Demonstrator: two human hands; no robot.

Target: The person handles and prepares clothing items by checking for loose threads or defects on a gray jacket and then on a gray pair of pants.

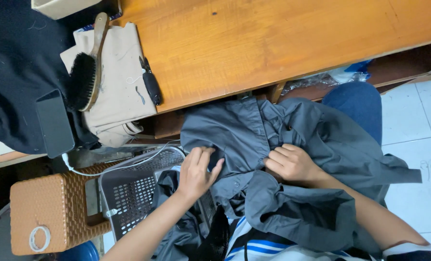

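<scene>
A dark grey shirt (244, 130) lies bunched over my lap below the wooden table's edge. My left hand (197, 171) pinches a fold of it near the left side, thumb and fingers closed on the cloth. Gripping the fabric near the shirt's middle, by the button strip, is my right hand (291, 162), curled into a fist. More grey cloth (302, 212) hangs over my right forearm.
On the orange wooden table (273, 43) lie a black-bristled wooden brush (85, 77), beige cloth (121, 87), a small black tool (151, 84), a dark phone (54, 123) and black fabric (12, 72). A grey perforated basket (133, 193) and a brown woven stool (46, 212) with a tape roll (39, 238) stand at left.
</scene>
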